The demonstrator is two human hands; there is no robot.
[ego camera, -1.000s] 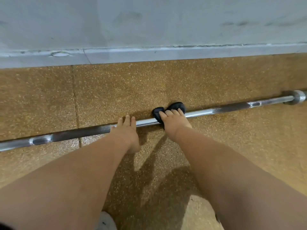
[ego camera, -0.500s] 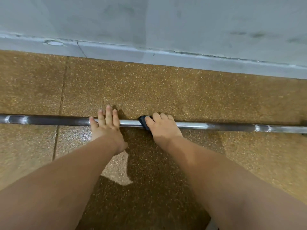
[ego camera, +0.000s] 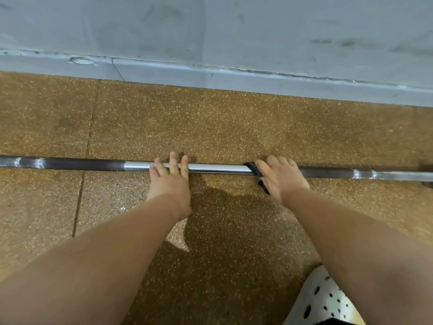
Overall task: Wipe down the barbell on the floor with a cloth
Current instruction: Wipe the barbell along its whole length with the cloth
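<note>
Both forearms are bare from the left hand (ego camera: 169,184) and right hand (ego camera: 283,179) right back to the bottom edge. The only footwear showing is a white clog-type shoe (ego camera: 323,301), well behind the right hand under that forearm. It has black oval spots or holes, can't tell which. There's a sliver of black fabric (ego camera: 328,322) just behind it.

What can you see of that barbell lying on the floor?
The barbell is a long, thin metal bar lying flat on the speckled brown floor. It runs left to right near the wall, with both ends out of view. Its shaft alternates shiny silver stretches with darker, matte ones. The left hand rests straight fingers on the shiny middle stretch. The right hand grips a dark cloth over the bar where shiny meets dark.
</note>
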